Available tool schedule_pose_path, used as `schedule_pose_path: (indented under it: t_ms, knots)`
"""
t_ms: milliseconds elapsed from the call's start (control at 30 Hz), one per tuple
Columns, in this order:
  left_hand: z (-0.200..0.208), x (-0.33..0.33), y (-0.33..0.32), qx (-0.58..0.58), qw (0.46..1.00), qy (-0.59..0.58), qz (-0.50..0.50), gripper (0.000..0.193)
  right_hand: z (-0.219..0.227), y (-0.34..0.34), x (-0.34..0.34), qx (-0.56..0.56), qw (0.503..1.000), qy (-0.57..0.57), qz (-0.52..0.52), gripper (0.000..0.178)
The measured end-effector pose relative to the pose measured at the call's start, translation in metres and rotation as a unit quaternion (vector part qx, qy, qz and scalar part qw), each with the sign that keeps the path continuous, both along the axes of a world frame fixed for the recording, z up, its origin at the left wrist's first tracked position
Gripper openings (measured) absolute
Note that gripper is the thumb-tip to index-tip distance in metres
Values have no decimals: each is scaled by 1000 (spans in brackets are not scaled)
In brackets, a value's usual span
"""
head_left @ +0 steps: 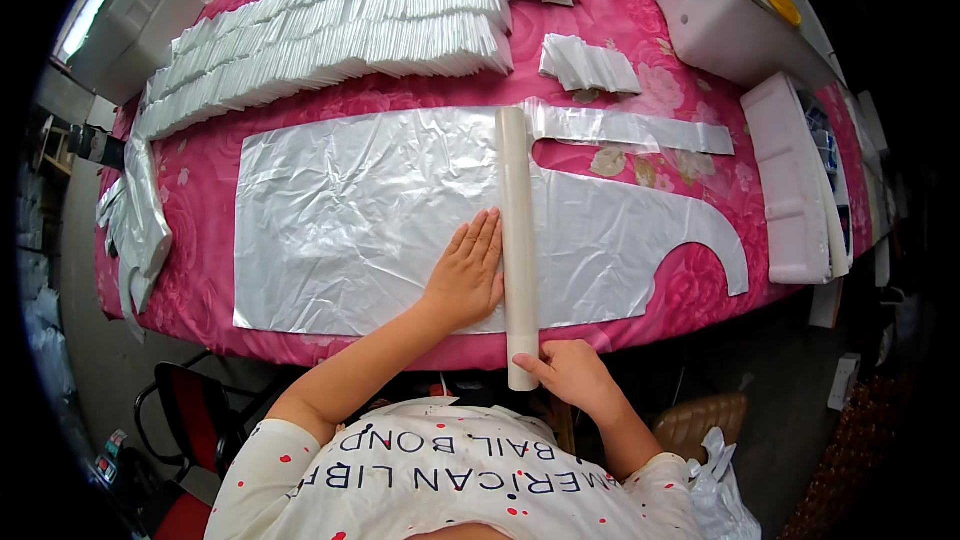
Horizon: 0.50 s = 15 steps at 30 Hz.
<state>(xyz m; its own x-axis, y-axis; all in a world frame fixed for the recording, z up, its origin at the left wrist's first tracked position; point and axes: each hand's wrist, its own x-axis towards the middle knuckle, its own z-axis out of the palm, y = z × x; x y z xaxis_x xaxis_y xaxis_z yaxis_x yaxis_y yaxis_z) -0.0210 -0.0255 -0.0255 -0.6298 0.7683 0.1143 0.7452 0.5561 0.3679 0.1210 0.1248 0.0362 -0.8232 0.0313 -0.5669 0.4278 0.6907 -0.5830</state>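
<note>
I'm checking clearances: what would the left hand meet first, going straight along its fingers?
Likely the pale tube: the left hand, on the silvery sheet, angles toward it; any gap is unclear.

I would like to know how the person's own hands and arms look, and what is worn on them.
The left hand and right hand are bare: no gloves, watch or bracelet can be seen. The white shirt has short, loose sleeves, is scattered with red and dark spots, and is dark-lettered across the chest.
</note>
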Motion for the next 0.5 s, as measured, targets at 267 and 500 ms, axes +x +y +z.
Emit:
schedule_pose_path:
  t_ms: [267, 500]
  knots:
    - [-4, -1, 0, -23, 999, 35, 1, 69, -5, 28, -140, -46, 991, 89, -87, 66]
    - [-3, -1, 2, -14, 1000, 26, 1, 70, -53, 60, -233, -595, 667, 106, -435, 42]
